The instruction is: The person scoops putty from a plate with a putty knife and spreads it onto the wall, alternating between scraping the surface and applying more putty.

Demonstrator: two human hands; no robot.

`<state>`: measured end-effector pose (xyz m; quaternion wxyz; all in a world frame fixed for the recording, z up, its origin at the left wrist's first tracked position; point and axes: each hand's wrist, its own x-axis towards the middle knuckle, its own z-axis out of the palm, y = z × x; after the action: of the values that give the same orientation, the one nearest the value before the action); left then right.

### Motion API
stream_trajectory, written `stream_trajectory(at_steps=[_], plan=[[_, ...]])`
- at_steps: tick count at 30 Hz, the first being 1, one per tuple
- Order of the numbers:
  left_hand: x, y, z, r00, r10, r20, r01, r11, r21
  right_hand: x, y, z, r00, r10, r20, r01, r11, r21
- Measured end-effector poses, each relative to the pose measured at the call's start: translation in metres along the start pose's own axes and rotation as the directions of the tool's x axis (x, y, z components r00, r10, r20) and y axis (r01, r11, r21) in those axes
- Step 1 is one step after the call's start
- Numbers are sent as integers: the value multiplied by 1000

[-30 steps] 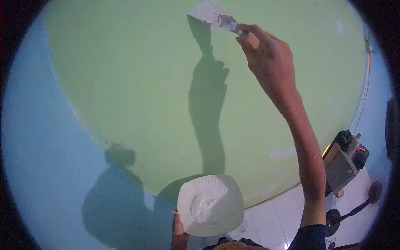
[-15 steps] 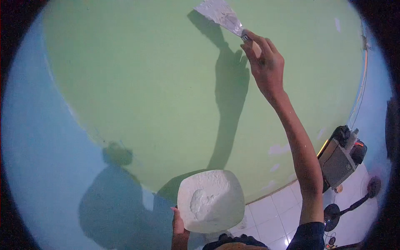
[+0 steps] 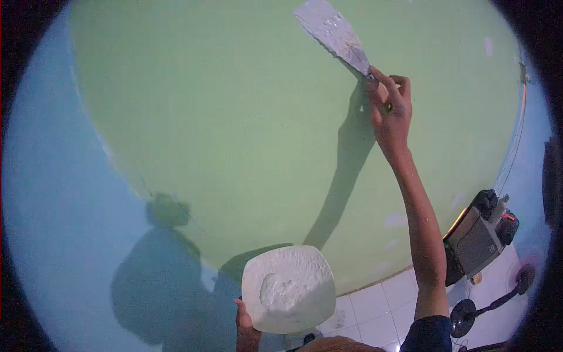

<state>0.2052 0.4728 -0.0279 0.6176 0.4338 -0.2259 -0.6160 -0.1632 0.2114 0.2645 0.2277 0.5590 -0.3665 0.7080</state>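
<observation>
My right hand (image 3: 392, 108) is closed round the handle of a putty knife (image 3: 335, 34), raised in front of the green wall (image 3: 205, 117). White putty coats its wide blade, which points up and left and lies close to the wall surface. Low in the view, my left hand (image 3: 246, 322) grips the left edge of a square white plate (image 3: 319, 314); most of its fingers are hidden beneath. A mound of white putty (image 3: 284, 290) lies on the plate, thickest left of centre.
Blue wall (image 3: 53, 176) borders the green on the left. Pale patches (image 3: 396, 220) mark the lower right of the green. At right stand a grey box-like object (image 3: 478, 243) with dark items on top and a black object with round ends (image 3: 463, 317) on white floor tiles (image 3: 372, 305).
My right hand and the putty knife have shifted down and slightly right, and the blade's shadow now sits closer to it. The plate has moved slightly left and down in view.
</observation>
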Motion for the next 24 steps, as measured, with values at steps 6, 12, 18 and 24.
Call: stream_trajectory(at_steps=[6, 12, 18, 24], plan=[[7, -9, -9, 1000, 1, 28, 4, 989, -150, -21, 16, -31, 998, 54, 22, -56, 995, 81], [9, -3, -7, 1000, -16, 11, 17, 997, -75, 19, -27, -18, 983, -177, -53, 176, 984, -34], [5, 6, 1, 1000, -5, -6, 5, 999, 36, 40, -17, 18, 977, -194, 86, 197, 980, -17], [17, -7, -23, 1000, -14, 17, 15, 999, -47, 41, 46, -19, 991, -125, 39, 126, 992, -29]])
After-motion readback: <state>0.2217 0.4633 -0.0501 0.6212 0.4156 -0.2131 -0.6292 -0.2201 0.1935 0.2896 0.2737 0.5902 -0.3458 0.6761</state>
